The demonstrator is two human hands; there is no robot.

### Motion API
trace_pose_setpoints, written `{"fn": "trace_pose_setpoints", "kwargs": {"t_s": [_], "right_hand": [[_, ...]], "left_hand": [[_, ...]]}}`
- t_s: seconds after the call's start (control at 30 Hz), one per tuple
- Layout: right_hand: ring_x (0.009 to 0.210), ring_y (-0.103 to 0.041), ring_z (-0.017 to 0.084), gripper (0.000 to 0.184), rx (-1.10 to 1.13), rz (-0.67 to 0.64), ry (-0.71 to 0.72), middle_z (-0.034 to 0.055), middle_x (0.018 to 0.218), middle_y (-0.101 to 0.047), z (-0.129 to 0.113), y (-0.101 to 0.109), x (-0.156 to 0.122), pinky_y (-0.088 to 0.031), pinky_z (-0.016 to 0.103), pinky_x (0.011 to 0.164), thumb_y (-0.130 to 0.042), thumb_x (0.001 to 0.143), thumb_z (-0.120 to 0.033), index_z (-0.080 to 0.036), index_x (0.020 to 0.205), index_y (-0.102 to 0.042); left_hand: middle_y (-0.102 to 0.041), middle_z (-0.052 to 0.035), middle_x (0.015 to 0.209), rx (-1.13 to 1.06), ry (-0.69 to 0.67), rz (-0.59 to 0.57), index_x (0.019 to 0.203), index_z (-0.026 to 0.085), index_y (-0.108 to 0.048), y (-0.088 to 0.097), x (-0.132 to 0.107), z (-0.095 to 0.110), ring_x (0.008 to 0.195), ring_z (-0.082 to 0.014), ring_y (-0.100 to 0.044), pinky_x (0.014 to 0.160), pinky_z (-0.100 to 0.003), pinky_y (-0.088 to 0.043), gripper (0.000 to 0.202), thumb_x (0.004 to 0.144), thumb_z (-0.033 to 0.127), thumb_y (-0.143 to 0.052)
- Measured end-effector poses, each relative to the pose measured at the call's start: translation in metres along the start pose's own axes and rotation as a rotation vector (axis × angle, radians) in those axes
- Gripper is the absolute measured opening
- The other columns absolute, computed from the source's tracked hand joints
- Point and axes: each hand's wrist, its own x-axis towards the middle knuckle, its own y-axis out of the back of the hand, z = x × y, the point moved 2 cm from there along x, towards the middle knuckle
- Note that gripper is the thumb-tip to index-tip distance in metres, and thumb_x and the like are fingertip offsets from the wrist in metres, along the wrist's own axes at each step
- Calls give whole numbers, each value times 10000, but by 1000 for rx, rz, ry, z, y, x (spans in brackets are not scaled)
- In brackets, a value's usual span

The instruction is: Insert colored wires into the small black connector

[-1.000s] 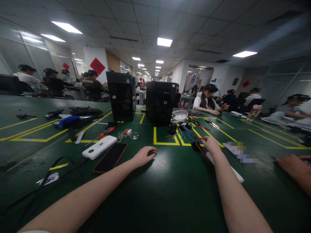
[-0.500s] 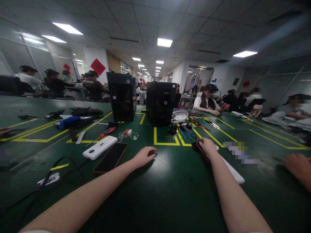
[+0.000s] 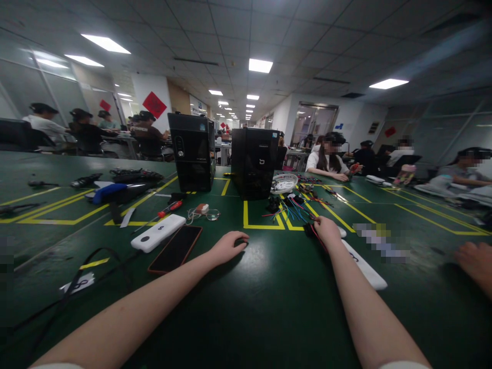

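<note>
My left hand (image 3: 227, 246) rests on the green table (image 3: 269, 297), fingers curled over a small dark object (image 3: 241, 241) that I cannot make out. My right hand (image 3: 326, 229) reaches forward and pinches a black connector with red wires (image 3: 312, 230) at the near edge of a bundle of coloured wires (image 3: 294, 209). A white flat device (image 3: 363, 266) lies just right of my right forearm.
Two black computer towers (image 3: 192, 152) (image 3: 254, 163) stand beyond the hands. A white basket (image 3: 283, 183), a red-handled screwdriver (image 3: 169, 209), a white power bank (image 3: 157, 233) and a dark phone (image 3: 176, 249) lie around. Another person's hand (image 3: 474, 262) rests at right. Seated people surround the table.
My right hand has shifted slightly left and forward along the wires. The other person's hand at right has drawn back toward the edge. My left hand has stayed put.
</note>
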Motion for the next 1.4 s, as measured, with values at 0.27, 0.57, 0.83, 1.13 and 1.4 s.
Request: {"fn": "trace_pose_setpoints", "kwargs": {"t_s": [0.27,0.57,0.83,1.13,1.4], "right_hand": [[909,-603,212,315,31,20,-10,112,976,-665,2,-3,0,-418,255,726,-417,832,-248,-146,1008,-657],[913,-598,202,295,73,3,18,97,981,-666,-2,-5,0,-412,241,716,-424,830,-249,-161,988,-657],[907,-593,210,300,68,-49,22,112,992,-656,-3,-8,5,-392,243,678,-405,833,-241,-138,977,-647],[857,-599,183,264,94,-88,46,107,930,-665,-7,-10,5,-378,218,662,-435,810,-209,-129,924,-660],[950,-585,208,325,105,-63,-5,121,1035,-642,-7,-11,4,-406,252,751,-447,791,-205,-127,1050,-628]], "left_hand": [[-622,-52,1102,-7,16,-8,1063,195,-605,6,-3,4,1066,-206,-535,961,-342,-389,276,818,283,-513],[-619,-51,1106,-1,12,-12,1068,201,-604,6,-4,-1,1070,-207,-534,949,-340,-392,282,820,297,-509],[-619,-48,1102,2,-13,-1,1062,205,-605,5,-4,-3,1060,-202,-538,943,-337,-399,275,827,302,-502],[-625,-50,1081,11,-31,16,1037,193,-614,2,-3,-9,1046,-203,-539,948,-335,-395,251,823,278,-515],[-625,-47,1079,0,-38,13,1050,202,-612,3,-3,-6,1042,-202,-538,942,-340,-397,259,825,280,-509]]}}
